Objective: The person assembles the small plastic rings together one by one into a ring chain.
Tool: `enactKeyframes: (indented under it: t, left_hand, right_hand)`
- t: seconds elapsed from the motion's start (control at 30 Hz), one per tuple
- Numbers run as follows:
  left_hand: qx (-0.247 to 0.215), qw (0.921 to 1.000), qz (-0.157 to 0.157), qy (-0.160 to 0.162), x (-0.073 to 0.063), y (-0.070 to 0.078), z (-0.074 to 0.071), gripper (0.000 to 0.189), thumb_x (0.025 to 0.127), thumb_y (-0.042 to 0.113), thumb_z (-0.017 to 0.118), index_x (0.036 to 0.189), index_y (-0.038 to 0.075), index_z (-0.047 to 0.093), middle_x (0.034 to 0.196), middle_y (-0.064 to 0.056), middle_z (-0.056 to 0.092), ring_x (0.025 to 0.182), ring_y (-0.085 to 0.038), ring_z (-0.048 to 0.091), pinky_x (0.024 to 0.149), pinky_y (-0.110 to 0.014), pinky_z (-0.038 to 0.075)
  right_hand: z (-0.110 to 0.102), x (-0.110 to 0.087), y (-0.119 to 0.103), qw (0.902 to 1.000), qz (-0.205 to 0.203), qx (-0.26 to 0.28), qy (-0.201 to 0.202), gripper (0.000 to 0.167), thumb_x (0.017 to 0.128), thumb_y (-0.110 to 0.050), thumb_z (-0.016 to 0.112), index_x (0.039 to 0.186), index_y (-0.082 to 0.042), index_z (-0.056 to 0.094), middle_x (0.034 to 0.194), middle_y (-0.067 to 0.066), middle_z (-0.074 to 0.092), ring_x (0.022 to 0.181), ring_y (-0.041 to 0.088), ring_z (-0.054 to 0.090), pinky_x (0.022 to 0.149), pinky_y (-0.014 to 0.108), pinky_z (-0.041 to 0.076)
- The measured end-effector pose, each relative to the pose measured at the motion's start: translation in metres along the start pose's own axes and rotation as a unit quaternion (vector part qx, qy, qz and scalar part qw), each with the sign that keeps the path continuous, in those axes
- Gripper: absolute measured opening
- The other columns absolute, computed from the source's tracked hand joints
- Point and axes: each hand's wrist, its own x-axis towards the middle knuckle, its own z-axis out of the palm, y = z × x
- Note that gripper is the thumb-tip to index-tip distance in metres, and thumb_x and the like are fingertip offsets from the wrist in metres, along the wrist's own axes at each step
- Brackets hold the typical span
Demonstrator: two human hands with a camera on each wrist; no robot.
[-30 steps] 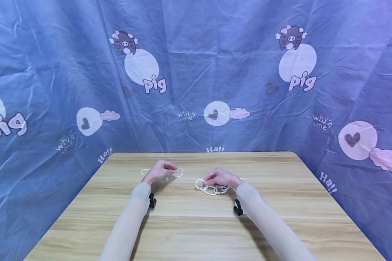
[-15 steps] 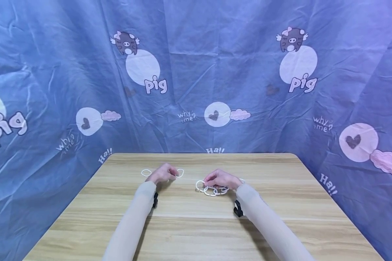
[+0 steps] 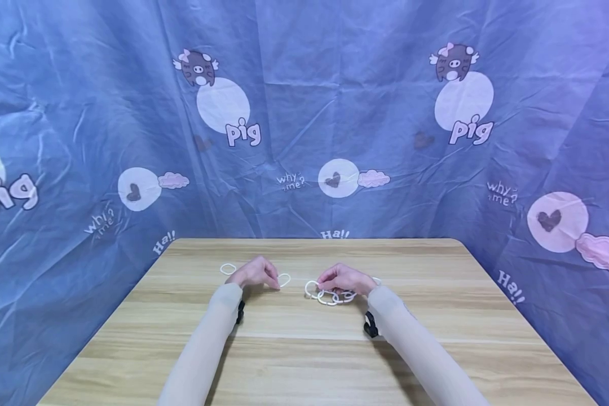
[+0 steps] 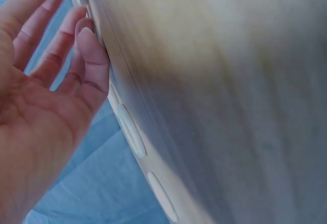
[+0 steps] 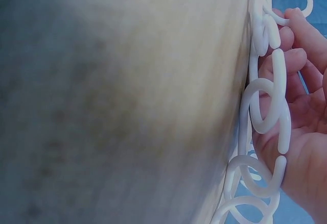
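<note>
In the head view my left hand (image 3: 256,272) pinches a loose white plastic ring (image 3: 289,278) just above the wooden table, at its fingertips. Across a short gap, my right hand (image 3: 346,277) holds the end link (image 3: 307,288) of a white plastic chain (image 3: 334,300) between thumb and fingers. Several linked C-shaped links (image 5: 278,96) run along the palm side in the right wrist view, each with a small slit. At the left wrist, the palm and curled fingers (image 4: 94,55) show, but the pinched ring is mostly out of sight.
Another white ring (image 3: 221,270) lies on the table left of my left hand. Two flat rings, one nearer the hand (image 4: 132,130), lie near it in the left wrist view. The wooden table (image 3: 304,361) ends at a blue printed cloth (image 3: 294,141).
My left hand let its earlier ring area shift: it moved right and toward me, and the white ring at its fingertips came along. My right hand and the chain stayed nearly still.
</note>
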Motion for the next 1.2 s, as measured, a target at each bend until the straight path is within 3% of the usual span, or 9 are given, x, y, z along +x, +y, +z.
enactKeyframes:
  t: [0.2,0.4,0.6,0.77,0.93,1.2]
  left_hand:
    - [0.018,0.9998,-0.001,0.007,0.0014,0.0015,0.0027,0.027,0.075,0.013,0.083,0.094,0.001,0.069,0.083,-0.003,0.065,0.076,-0.010,0.054,0.069,-0.022,0.046]
    - [0.040,0.9991,0.010,-0.009,0.0043,0.0053,0.0059,0.036,0.076,0.011,0.083,0.106,0.000,0.066,0.090,-0.010,0.060,0.082,-0.015,0.051,0.074,-0.023,0.043]
    - [0.023,0.9993,0.005,-0.027,0.0031,0.0032,0.0052,0.037,0.076,0.007,0.080,0.111,0.004,0.068,0.096,-0.009,0.063,0.088,-0.016,0.053,0.081,-0.027,0.043]
    - [0.027,0.9993,0.000,-0.027,0.0028,0.0002,0.0044,0.041,0.077,0.013,0.081,0.115,0.007,0.067,0.102,-0.006,0.064,0.093,-0.015,0.054,0.087,-0.030,0.045]
    - [0.037,0.9990,-0.007,-0.022,0.0040,0.0022,0.0064,0.039,0.076,0.016,0.083,0.110,0.006,0.066,0.096,-0.005,0.060,0.089,-0.013,0.051,0.081,-0.026,0.044]
    - [0.016,0.9996,-0.013,-0.019,0.0063,0.0039,0.0101,0.032,0.075,0.005,0.081,0.100,-0.001,0.062,0.086,-0.006,0.054,0.079,-0.012,0.046,0.071,-0.020,0.038]
  right_hand:
    - [-0.0001,-0.0008,0.0006,1.0000,0.004,0.000,0.005,0.019,0.086,-0.013,0.074,0.102,-0.004,0.073,0.078,-0.001,0.072,0.051,0.004,0.048,0.047,0.016,0.040]
    - [0.0002,-0.0017,-0.0010,1.0000,-0.002,0.000,0.004,0.018,0.087,-0.012,0.073,0.102,-0.003,0.073,0.078,-0.001,0.072,0.051,0.004,0.047,0.047,0.016,0.040]
    - [0.0006,-0.0015,-0.0015,1.0000,-0.004,0.002,-0.001,0.018,0.087,-0.011,0.072,0.103,-0.002,0.073,0.077,-0.001,0.071,0.050,0.004,0.047,0.046,0.016,0.039]
    - [0.0002,0.0007,-0.0003,1.0000,-0.007,-0.002,-0.002,0.017,0.088,-0.011,0.071,0.102,-0.002,0.073,0.077,-0.002,0.071,0.051,0.004,0.047,0.047,0.016,0.040]
    - [0.0003,0.0013,0.0013,1.0000,-0.005,0.000,-0.004,0.018,0.087,-0.011,0.072,0.102,-0.002,0.073,0.076,-0.002,0.071,0.051,0.004,0.046,0.047,0.016,0.038]
    - [-0.0002,0.0001,-0.0001,0.9999,-0.010,-0.006,-0.002,0.017,0.087,-0.011,0.072,0.102,-0.002,0.073,0.076,-0.002,0.071,0.050,0.004,0.046,0.047,0.017,0.038]
